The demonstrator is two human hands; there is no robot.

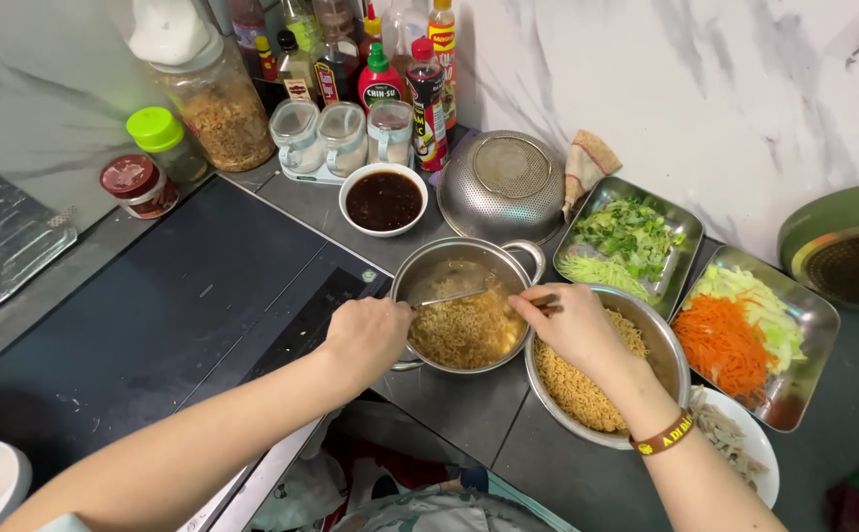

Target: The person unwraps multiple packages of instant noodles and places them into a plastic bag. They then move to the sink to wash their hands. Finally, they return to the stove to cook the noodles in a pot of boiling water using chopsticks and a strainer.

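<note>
A steel pot [522, 252] of cooked yellow noodles [464, 330] sits at the counter's middle. My left hand [365, 333] grips a metal utensil [449, 296] whose end reaches into the pot. My right hand [572, 320] holds dark chopsticks [544, 302] over the pot's right rim. Directly under that hand is a steel bowl [668, 347] holding more noodles [577, 389].
A black induction hob [154, 315] lies left. Behind the pot stand a bowl of dark sauce [383, 200], an upturned steel colander [504, 187], jars and sauce bottles. Trays of greens [628, 241] and shredded carrot with cabbage [745, 335] lie right, with a white plate [750, 448].
</note>
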